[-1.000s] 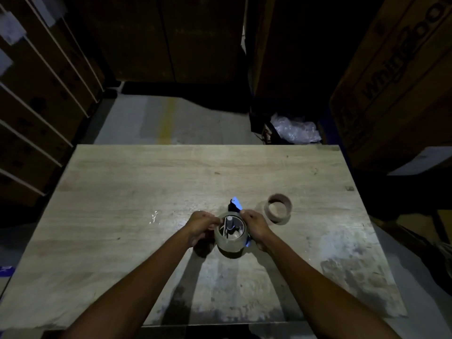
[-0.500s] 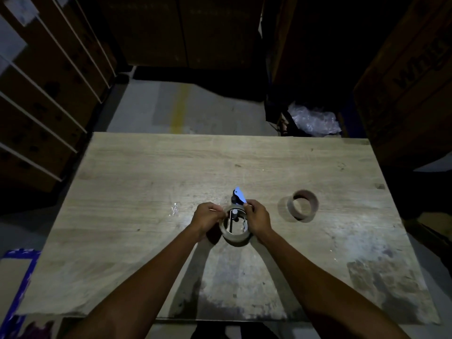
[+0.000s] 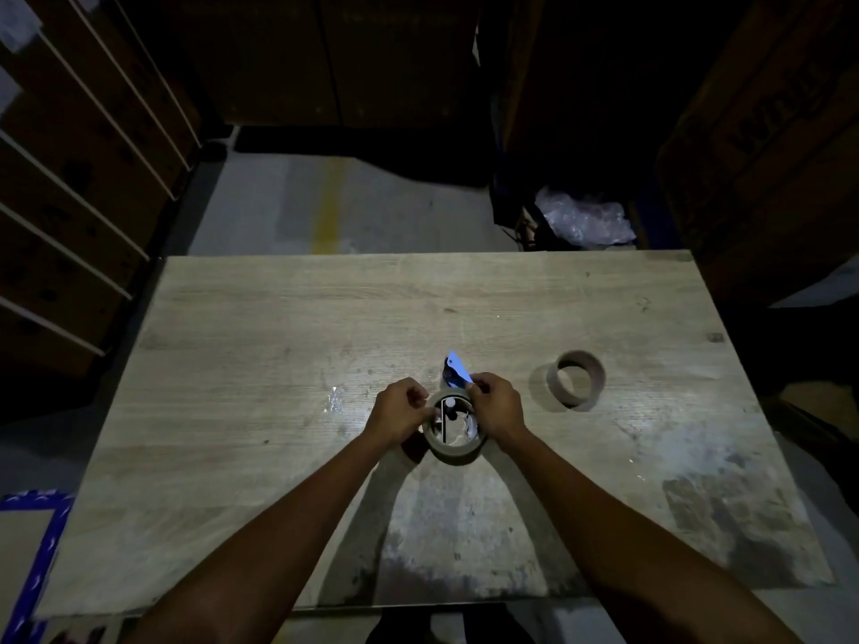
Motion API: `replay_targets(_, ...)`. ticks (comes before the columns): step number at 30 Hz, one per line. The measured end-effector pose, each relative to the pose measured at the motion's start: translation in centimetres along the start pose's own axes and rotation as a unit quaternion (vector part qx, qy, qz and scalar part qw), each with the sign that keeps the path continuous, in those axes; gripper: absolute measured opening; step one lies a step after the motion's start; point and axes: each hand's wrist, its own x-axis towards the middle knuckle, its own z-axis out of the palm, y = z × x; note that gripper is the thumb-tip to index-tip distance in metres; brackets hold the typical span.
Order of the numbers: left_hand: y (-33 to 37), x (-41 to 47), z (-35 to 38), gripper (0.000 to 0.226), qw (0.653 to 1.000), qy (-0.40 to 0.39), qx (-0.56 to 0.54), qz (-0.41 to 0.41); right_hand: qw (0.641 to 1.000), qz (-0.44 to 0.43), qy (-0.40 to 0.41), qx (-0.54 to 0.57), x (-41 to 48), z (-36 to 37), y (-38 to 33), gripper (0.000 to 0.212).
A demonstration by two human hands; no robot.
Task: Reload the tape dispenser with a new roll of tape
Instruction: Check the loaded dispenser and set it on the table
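A brown roll of tape (image 3: 453,450) sits around the hub of the tape dispenser (image 3: 456,370) near the middle of the wooden table (image 3: 279,346). The dispenser's blue flap sticks up just beyond the roll. My left hand (image 3: 400,412) grips the roll's left rim with closed fingers. My right hand (image 3: 495,404) holds the roll's right side, thumb and fingers pinched at its far edge near the blue flap. Most of the dispenser's body is hidden under the roll and my hands.
An empty brown cardboard tape core (image 3: 576,377) lies on the table to the right of my hands. A crumpled plastic bag (image 3: 583,220) lies on the floor beyond the far edge. Shelving with boxes stands left, large cartons right.
My head view has shifted, so the table sits a little differently in frame. Both hands stay on the roll, with the right fingers moved up to its far edge by the blue flap.
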Motion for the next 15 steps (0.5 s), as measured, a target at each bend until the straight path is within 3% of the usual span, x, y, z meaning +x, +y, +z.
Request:
replay_targets(12,0.4,-0.1,-0.3,0.018,0.999,0.004,0.024,0.033,1.000,-0.010,0.008,-0.026,-0.4,-1.2,-0.5,0.025)
replay_targets(15,0.9,-0.4,-0.7,0.034,0.992,0.030,0.082,0.086,0.998,-0.038,0.025,-0.043,-0.7,-1.6,-1.4,0.036)
